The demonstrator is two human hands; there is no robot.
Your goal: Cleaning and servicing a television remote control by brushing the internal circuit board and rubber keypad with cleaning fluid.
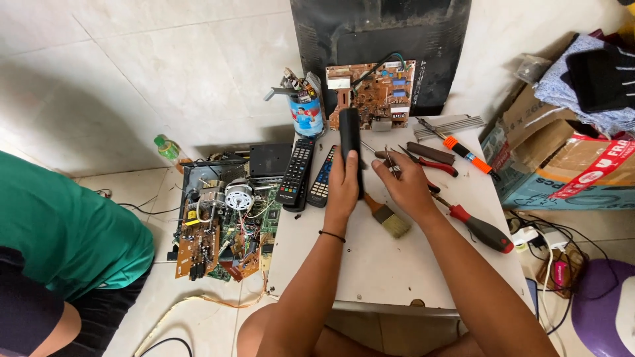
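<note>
1. Far left, a person in a green shirt (pixel 59 231) sits on the floor, partly out of view.
2. A small green bottle (pixel 168 148) stands on the floor by the wall.
3. Next to it lies an opened chassis (pixel 221 221): inside it are circuit boards, a round silver drum and loose wires. A black box (pixel 270 160) rests at its far edge.
4. At the tabletop's (pixel 370 264) far left corner stands a blue can (pixel 306 114), stuffed with tools and bits that stick out of its top.
5. Two remotes lie side by side on the tabletop: a black remote (pixel 297 174) and, just right of it, a second remote (pixel 322 177) with coloured buttons.
6. My left hand (pixel 343 187) is closed around a long black remote shell (pixel 350 142), holding it lengthwise over the tabletop, its far end pointing at the brown board (pixel 372 94) that leans on the dark panel (pixel 397 39).
7. A brush (pixel 389 218) lies just under my hands.
8. My right hand (pixel 405 185) pinches thin tweezers (pixel 391 160) between the fingers, close beside the shell.
9. Right of it lie red-handled pliers (pixel 433 163), a red screwdriver (pixel 481 229) and an orange-handled tool (pixel 466 153).
10. Far right, a cardboard box (pixel 562 165) sits on the floor with folded cloth (pixel 589 79) piled on it; what else is inside, I cannot tell.
</note>
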